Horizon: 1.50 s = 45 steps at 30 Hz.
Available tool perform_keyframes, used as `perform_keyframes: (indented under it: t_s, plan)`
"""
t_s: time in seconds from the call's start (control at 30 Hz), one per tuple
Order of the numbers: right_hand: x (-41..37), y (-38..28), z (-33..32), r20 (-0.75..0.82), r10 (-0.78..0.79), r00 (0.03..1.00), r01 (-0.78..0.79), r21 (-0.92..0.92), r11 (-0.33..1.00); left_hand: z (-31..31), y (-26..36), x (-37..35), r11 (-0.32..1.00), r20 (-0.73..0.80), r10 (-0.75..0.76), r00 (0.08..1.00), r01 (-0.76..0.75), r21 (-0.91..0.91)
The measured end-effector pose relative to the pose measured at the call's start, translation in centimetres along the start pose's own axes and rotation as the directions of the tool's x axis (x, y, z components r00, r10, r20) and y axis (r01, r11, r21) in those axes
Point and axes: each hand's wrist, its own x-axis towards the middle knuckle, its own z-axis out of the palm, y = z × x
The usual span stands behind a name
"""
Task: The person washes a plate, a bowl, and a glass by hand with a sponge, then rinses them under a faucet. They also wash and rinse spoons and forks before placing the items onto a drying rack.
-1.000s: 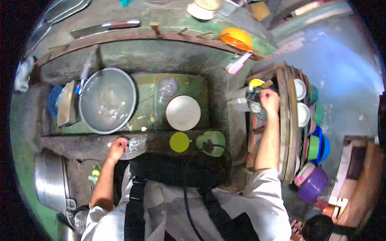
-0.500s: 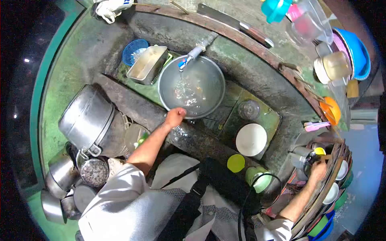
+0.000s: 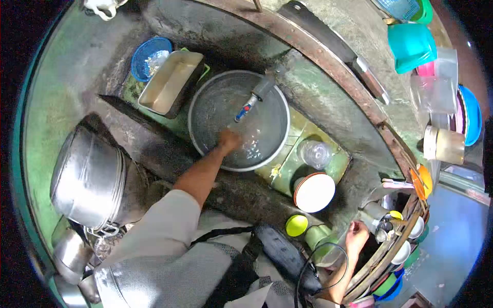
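My left hand (image 3: 230, 139) reaches over the large round metal basin (image 3: 285, 137), just below the blue-handled tap (image 3: 242, 111). Its fingers are smeared and partly hidden. Water in the basin glints beside it. On the right, my right hand (image 3: 357, 238) is raised with curled fingers, left of the wooden rack (image 3: 409, 232) and its metal utensils (image 3: 383, 230). Something faint and see-through lies against this hand; I cannot tell what it is. Nearby are a green container (image 3: 319, 237) and a yellow-green bowl (image 3: 297, 225).
A rectangular metal pan (image 3: 181, 82) and blue basket (image 3: 146, 57) stand left of the basin. Right of it are a clear container (image 3: 315, 154) and white bowl (image 3: 314, 193). A cleaver (image 3: 334, 46) lies on the ledge. Large metal pots (image 3: 90, 177) crowd the left.
My left hand has moved from the basin's near rim inward beneath the tap. My right hand has come out of the rack, leftward. The view has shifted, too.
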Motion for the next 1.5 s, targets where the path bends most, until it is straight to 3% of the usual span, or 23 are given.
perform_keyframes:
  t_s: [0.07,0.13,0.17,0.27,0.33,0.37,0.4,0.47,0.53,0.63,0.73,0.8,0.83,0.87,0.9,1.0,1.1,1.13,1.17,1.33,1.4,1.43,1.5]
  plan:
    - [-0.2,-0.9,0.1,0.056,0.064,0.996,-0.065,0.013,0.998,-0.3,0.5,-2.0,0.959,-0.293,0.283,0.913,-0.267,0.096]
    - [-0.1,-1.6,0.2,0.045,0.055,0.997,-0.055,0.013,0.998,-1.7,1.9,-3.5,0.838,-0.529,0.539,0.655,-0.478,0.263]
    - [0.2,-2.1,0.3,0.036,0.039,0.999,-0.040,0.013,0.999,-3.2,3.1,-4.1,0.833,-0.528,0.548,0.649,-0.486,0.266]
    - [1.2,-4.4,0.5,0.041,-0.093,0.995,0.090,0.066,0.994,-9.1,7.1,-6.8,0.882,-0.346,0.407,0.845,-0.462,-0.090]
    - [1.8,-7.9,0.1,0.064,-0.141,0.988,0.130,0.145,0.981,-11.7,10.1,-7.9,0.830,-0.250,0.512,0.821,-0.548,-0.100]
    - [2.1,-8.8,0.5,0.068,-0.185,0.980,0.171,0.174,0.970,-11.6,10.6,-8.0,0.797,-0.052,0.218,0.975,-0.208,-0.567]
    - [2.5,-9.5,0.8,0.072,-0.228,0.971,0.210,0.200,0.957,-11.1,11.2,-8.3,0.793,-0.058,0.223,0.973,-0.216,-0.570]
    - [2.7,-13.0,0.0,0.126,-0.304,0.944,0.278,0.192,0.941,-10.6,13.1,-9.1,0.086,0.185,0.130,0.974,0.174,-0.981]
    - [2.6,-15.0,-0.2,0.165,-0.312,0.936,0.274,0.216,0.937,-10.2,13.5,-8.5,0.188,0.318,0.178,0.931,0.285,-0.940]
    - [2.4,-15.8,-0.5,0.204,-0.331,0.921,0.286,0.221,0.932,-10.1,15.7,-10.3,-0.098,0.378,0.016,0.926,0.378,-0.921]
    - [1.9,-15.8,-0.7,0.208,-0.365,0.908,0.316,0.231,0.920,-9.3,14.8,-9.2,-0.057,0.399,0.023,0.917,0.399,-0.915]
    - [1.6,-15.4,-0.8,0.233,-0.348,0.908,0.295,0.232,0.927,-8.5,14.9,-8.5,-0.142,0.270,0.098,0.958,0.282,-0.949]
    - [1.3,-15.4,-1.0,0.238,-0.334,0.912,0.282,0.225,0.933,-8.8,15.3,-8.6,0.267,-0.038,0.159,0.987,-0.080,-0.960]
    - [1.1,-15.4,-1.1,0.231,-0.327,0.916,0.277,0.226,0.934,-9.4,16.0,-8.9,0.578,-0.287,0.336,0.897,-0.437,-0.690]
    - [0.9,-15.3,-1.2,0.228,-0.316,0.921,0.257,0.254,0.933,-12.2,18.0,-10.7,0.681,-0.329,0.557,0.763,-0.646,-0.344]
    - [0.4,-14.3,-1.0,0.222,-0.262,0.939,0.196,0.279,0.940,-13.6,15.7,-10.4,0.797,-0.218,0.587,0.779,-0.604,-0.011]
    - [0.1,-12.5,-0.1,0.192,-0.326,0.926,0.264,0.289,0.920,-14.7,15.8,-11.4,0.752,-0.207,0.648,0.733,-0.659,0.020]
    - [-0.1,-13.0,-0.8,0.237,-0.302,0.923,0.232,0.283,0.931,-15.6,17.4,-12.2,0.874,-0.184,0.475,0.861,-0.485,-0.016]
    - [-0.4,-12.5,-0.5,0.223,-0.288,0.931,0.223,0.276,0.935,-15.0,17.0,-11.3,0.811,-0.292,0.520,0.803,-0.571,-0.125]
    - [-1.0,-10.6,0.0,0.220,-0.311,0.925,0.228,0.333,0.915,-13.0,16.1,-10.0,0.659,-0.290,0.677,0.677,-0.732,-0.171]
    - [-1.4,-10.7,-0.6,0.219,-0.302,0.928,0.221,0.329,0.918,-13.4,17.7,-10.8,0.596,-0.439,0.401,0.804,-0.592,-0.542]
    - [-1.6,-10.4,-0.4,0.246,-0.251,0.936,0.152,0.359,0.921,-13.0,17.1,-10.1,0.588,-0.435,0.422,0.795,-0.606,-0.536]
    - [-1.9,-10.0,0.5,0.238,-0.319,0.917,0.191,0.440,0.877,-11.4,15.5,-9.7,0.395,-0.283,0.099,0.954,-0.298,-0.869]
